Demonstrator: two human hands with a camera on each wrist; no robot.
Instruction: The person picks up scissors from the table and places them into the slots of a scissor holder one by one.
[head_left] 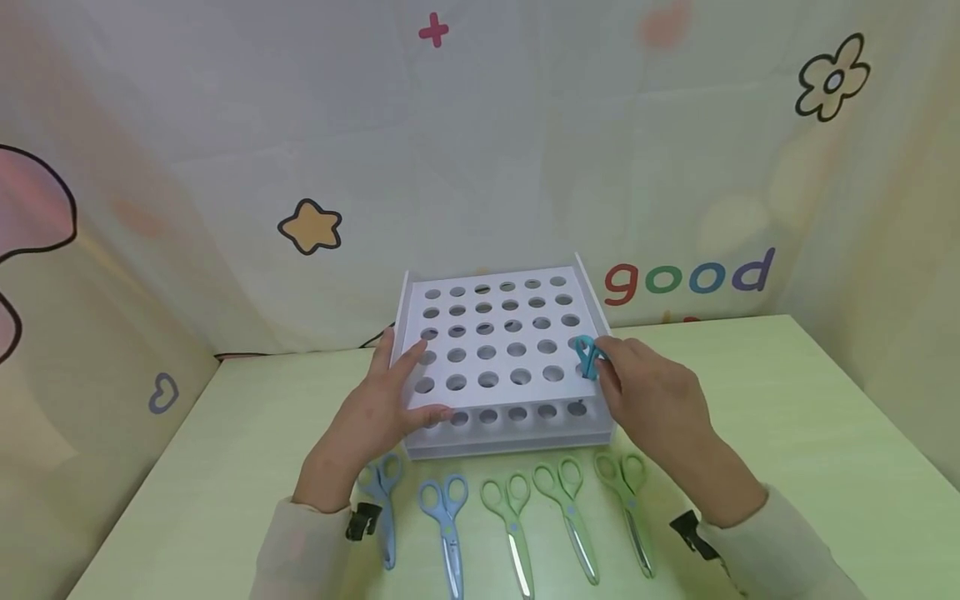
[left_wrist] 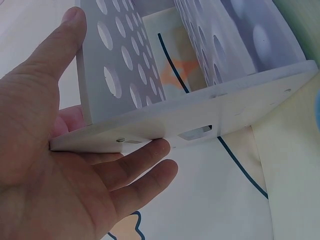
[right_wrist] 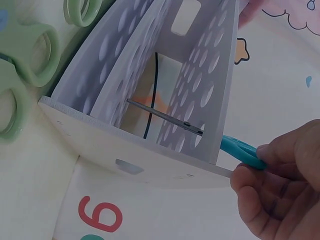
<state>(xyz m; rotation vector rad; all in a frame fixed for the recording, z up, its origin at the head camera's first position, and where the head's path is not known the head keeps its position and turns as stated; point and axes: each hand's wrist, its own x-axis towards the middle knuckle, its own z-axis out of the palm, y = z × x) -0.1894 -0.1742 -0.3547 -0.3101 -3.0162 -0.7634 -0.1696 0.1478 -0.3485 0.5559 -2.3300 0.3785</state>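
Observation:
A white two-tier rack point(head_left: 472, 342) with rows of round holes stands on the table. My right hand point(head_left: 660, 396) pinches the handle of teal scissors point(head_left: 587, 360) at the rack's right side. In the right wrist view, the blades pass through a hole in the upper panel and their tip reaches the lower holed panel. My left hand point(head_left: 371, 412) rests on the rack's left side, fingers spread, with the thumb at the front edge of the upper panel. The left wrist view shows several of its fingers along the outer side wall point(left_wrist: 200, 107).
In front of the rack lie two blue scissors point(head_left: 449, 533) and three green scissors point(head_left: 516, 533), handles toward the rack. A printed cloth point(head_left: 495, 183) hangs behind the pale green table point(head_left: 750, 417). A dark cord point(head_left: 255, 355) runs along the table's back edge.

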